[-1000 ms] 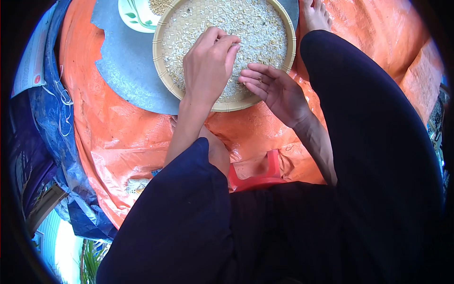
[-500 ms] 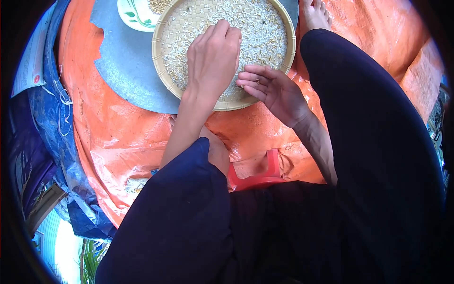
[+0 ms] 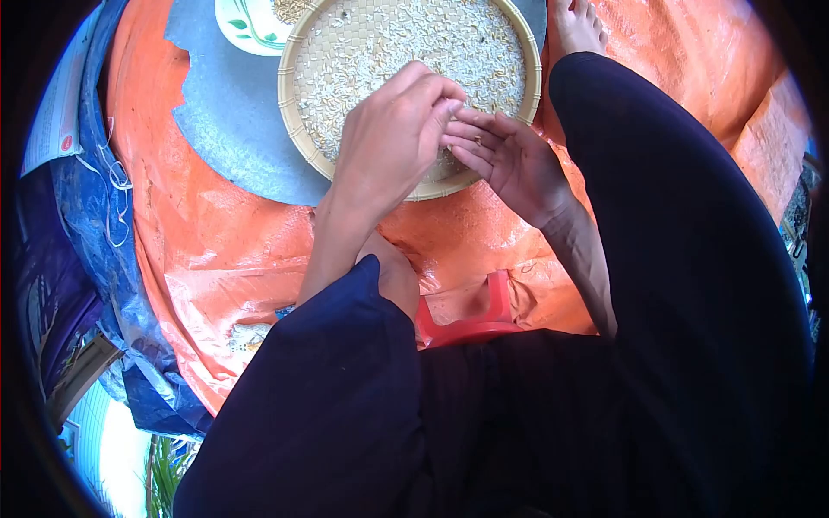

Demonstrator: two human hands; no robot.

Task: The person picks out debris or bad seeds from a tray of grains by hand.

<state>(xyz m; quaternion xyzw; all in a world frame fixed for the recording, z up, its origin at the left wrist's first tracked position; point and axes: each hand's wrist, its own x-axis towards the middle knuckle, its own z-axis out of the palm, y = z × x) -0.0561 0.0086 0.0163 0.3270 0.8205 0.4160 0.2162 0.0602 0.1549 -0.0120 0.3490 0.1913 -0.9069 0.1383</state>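
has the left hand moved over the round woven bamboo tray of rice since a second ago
Yes. The left hand has pulled back from over the rice toward the near rim of the round woven bamboo tray, its fingertips now meeting the cupped right hand.

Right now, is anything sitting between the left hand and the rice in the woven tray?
Nothing visible is. The left hand hangs directly over the rice in the woven tray, its fingertips meeting the cupped right hand at the tray's near rim. The plate lies off to the side, clear of the hands.
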